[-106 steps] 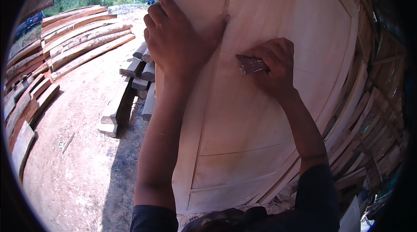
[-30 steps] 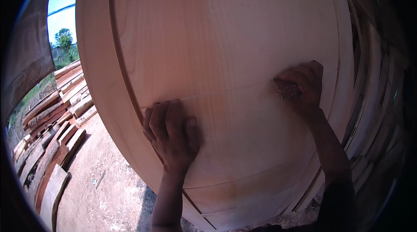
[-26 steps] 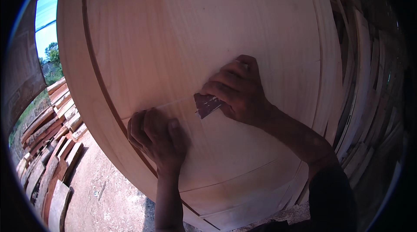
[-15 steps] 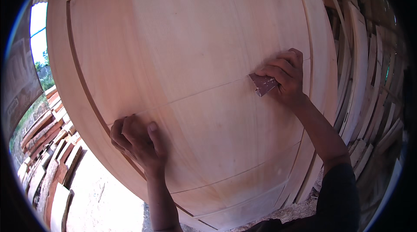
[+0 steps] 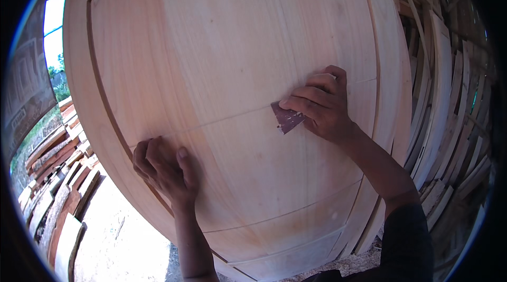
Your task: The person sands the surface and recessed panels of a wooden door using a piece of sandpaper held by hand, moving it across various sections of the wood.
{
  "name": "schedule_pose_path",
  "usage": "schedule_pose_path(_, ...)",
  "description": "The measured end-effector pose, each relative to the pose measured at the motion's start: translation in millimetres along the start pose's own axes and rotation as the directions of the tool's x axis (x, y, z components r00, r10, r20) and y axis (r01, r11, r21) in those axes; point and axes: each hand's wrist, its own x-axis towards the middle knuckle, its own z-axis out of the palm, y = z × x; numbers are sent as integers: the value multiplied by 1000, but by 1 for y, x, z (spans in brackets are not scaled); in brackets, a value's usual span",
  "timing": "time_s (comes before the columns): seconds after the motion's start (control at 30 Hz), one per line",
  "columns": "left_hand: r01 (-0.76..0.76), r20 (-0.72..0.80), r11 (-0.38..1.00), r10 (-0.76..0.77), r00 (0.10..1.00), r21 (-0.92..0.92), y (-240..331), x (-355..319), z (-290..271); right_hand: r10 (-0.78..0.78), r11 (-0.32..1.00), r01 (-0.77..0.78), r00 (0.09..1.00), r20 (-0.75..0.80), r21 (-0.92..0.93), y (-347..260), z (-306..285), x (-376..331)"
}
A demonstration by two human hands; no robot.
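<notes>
A large pale wooden door panel (image 5: 237,60) with a grooved frame fills the middle of the view. My right hand (image 5: 325,107) presses a folded piece of dark reddish sandpaper (image 5: 288,118) flat against it. The sandpaper lies at a thin horizontal line in the wood, and its lower edge is flecked with pale dust. Lower on the left side, my left hand (image 5: 166,168) rests on the panel beside the groove. Its fingers are bent and its thumb stands apart, with nothing seen in it.
Rough split timber (image 5: 63,197) is piled on the bright ground at the left. Long boards (image 5: 438,97) lean in a stack along the right side. A dark curved surface (image 5: 26,81) stands at the far left.
My right hand has slid left and slightly down across the panel with the sandpaper. My left hand stays in nearly the same place on the wood.
</notes>
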Motion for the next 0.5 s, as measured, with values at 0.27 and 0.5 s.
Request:
schedule_pose_path(0.27,-30,28,999,31,999,-40,-8,0,-4,32,992,-47,991,129,115,-42,30,44)
schedule_pose_path(0.5,-43,11,999,42,999,31,1,-3,-1,142,986,-154,976,168,64,-19,2,21)
